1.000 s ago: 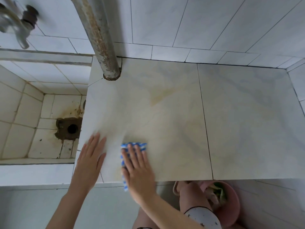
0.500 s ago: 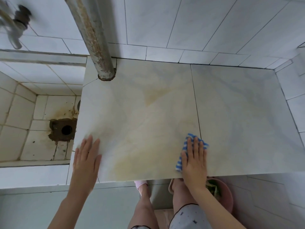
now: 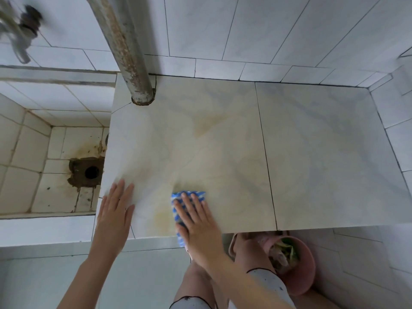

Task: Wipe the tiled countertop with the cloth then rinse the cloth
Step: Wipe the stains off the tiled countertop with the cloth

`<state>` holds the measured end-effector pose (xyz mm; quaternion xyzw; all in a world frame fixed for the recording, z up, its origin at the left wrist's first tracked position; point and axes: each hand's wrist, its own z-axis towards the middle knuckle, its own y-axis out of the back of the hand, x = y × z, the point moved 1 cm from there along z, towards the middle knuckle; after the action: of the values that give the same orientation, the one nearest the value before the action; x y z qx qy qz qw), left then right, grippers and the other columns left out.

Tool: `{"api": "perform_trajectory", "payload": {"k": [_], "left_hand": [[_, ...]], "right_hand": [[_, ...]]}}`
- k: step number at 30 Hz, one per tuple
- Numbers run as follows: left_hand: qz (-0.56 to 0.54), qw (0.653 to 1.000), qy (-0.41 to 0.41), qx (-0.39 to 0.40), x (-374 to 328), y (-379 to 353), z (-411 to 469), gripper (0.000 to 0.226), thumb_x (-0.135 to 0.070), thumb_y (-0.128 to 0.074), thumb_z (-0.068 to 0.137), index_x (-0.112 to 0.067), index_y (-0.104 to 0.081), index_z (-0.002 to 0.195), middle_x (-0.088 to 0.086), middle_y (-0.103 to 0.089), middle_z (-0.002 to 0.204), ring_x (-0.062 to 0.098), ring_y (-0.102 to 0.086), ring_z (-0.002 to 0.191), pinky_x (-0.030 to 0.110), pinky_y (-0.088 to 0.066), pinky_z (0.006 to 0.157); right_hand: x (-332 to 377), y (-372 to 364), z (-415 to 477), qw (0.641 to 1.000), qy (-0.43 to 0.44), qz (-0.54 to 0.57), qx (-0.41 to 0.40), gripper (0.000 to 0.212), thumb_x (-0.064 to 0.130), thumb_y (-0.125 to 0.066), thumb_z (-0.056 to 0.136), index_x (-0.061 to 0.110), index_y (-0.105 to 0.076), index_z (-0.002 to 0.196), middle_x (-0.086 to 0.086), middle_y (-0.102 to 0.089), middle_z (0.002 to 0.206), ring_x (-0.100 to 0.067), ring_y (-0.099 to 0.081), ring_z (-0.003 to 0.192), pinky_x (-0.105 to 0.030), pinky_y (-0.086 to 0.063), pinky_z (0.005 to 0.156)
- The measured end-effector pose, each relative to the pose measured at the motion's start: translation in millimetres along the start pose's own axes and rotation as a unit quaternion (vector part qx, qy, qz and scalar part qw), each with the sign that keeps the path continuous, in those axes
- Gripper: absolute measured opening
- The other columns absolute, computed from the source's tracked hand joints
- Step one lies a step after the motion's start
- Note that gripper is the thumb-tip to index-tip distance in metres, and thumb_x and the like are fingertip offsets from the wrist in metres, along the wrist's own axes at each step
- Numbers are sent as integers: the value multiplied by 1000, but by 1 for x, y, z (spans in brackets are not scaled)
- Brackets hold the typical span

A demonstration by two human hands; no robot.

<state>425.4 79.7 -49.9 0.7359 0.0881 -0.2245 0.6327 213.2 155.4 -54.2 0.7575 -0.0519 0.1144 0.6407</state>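
Note:
The tiled countertop [image 3: 312, 157] is pale marble-look tile with yellowish stains on its left slab. A blue-and-white checked cloth [image 3: 178, 198] lies near the front edge of that slab, part of it hanging over the edge. My right hand [image 3: 198, 221] presses flat on the cloth, fingers spread forward, covering most of it. My left hand [image 3: 114, 212] rests flat and empty on the counter's front left corner, beside the sink.
A tiled sink basin [image 3: 33, 152] with a rusty-stained drain hole [image 3: 91, 172] lies to the left. A blurred tap [image 3: 20, 34] hangs above it. A rusty vertical pipe [image 3: 127, 52] enters the counter's back left corner. A pink bucket [image 3: 296, 262] stands on the floor below.
My right hand has slid the cloth leftwards along the front edge, back from the tile joint to the stained area. The left hand has stayed at the corner.

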Motion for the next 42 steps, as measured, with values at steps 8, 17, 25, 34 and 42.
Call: {"api": "perform_trajectory", "payload": {"k": [8,17,25,34,42], "left_hand": [[-9,1000,3,-21,-4,-1,-4,50,-32,-24,98,-12,-35,143,6,-26,153,17,-14,144,40,-15,117],[-10,1000,3,-21,-10,-2,28,49,-26,-31,97,-12,-35,143,9,-24,154,19,-12,145,42,-13,117],[-2,1000,9,-29,-19,-3,62,44,-20,-35,100,-12,-35,143,11,-23,154,21,-10,145,42,-8,118],[2,1000,6,-26,-17,-5,60,52,-35,-20,98,-17,-29,146,4,-18,156,14,-6,146,38,-6,119],[0,1000,1,-26,-12,-3,51,51,-31,-24,98,-13,-33,144,7,-24,154,18,-14,144,39,-13,117]], "right_hand": [[-149,42,66,989,-135,-54,-20,56,37,0,101,13,-12,149,-12,-17,156,-26,-11,144,-39,-4,117],[-32,16,102,996,-23,-27,-77,52,28,-27,97,8,-33,145,-16,-30,150,-35,-25,140,-46,-19,112],[-78,20,109,995,89,-45,-27,48,28,-28,101,8,-32,144,-14,-32,150,-36,-24,141,-50,-23,113],[-168,69,226,978,-200,-41,-46,53,33,-14,102,13,0,150,-11,3,158,-28,5,146,-41,5,118],[-11,18,159,979,186,-17,-78,49,31,-34,100,10,-36,143,-13,-35,149,-32,-27,140,-46,-27,113]]}}
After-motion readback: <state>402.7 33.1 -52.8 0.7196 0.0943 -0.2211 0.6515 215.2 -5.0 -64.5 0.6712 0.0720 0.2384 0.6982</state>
